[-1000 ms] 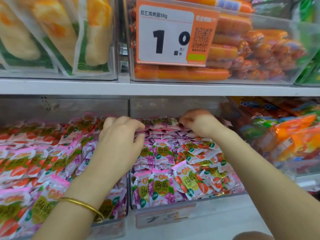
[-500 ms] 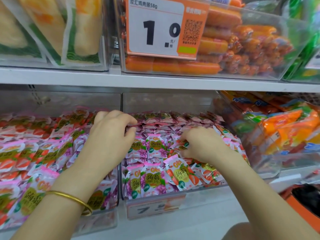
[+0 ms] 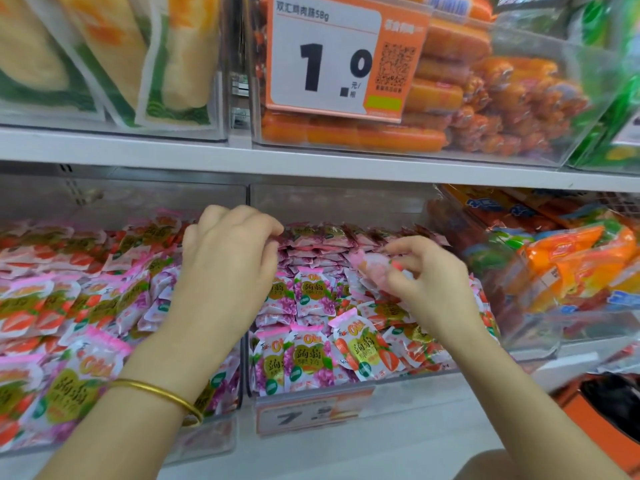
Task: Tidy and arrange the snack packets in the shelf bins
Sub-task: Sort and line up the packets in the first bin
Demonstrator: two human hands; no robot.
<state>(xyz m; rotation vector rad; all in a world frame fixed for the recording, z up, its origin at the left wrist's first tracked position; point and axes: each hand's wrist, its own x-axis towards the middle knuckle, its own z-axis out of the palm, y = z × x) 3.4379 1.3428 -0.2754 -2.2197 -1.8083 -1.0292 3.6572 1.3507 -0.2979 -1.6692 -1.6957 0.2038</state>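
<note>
At the left, a clear plastic left bin [image 3: 121, 199] holds small pink strawberry snack packets [image 3: 52, 306]. The person's left hand [image 3: 228, 261] is over the divider with its fingers curled, and whether it holds anything cannot be told. In the clear middle bin [image 3: 346, 202] of purple grape packets [image 3: 311, 292], the right hand [image 3: 429, 282], which was down in the pile half a second ago, has risen pinching one pale pink stray packet [image 3: 375, 268]. It is probably sorting this stray back to the left bin, and other strawberry strays [image 3: 367, 344] remain at the front.
</note>
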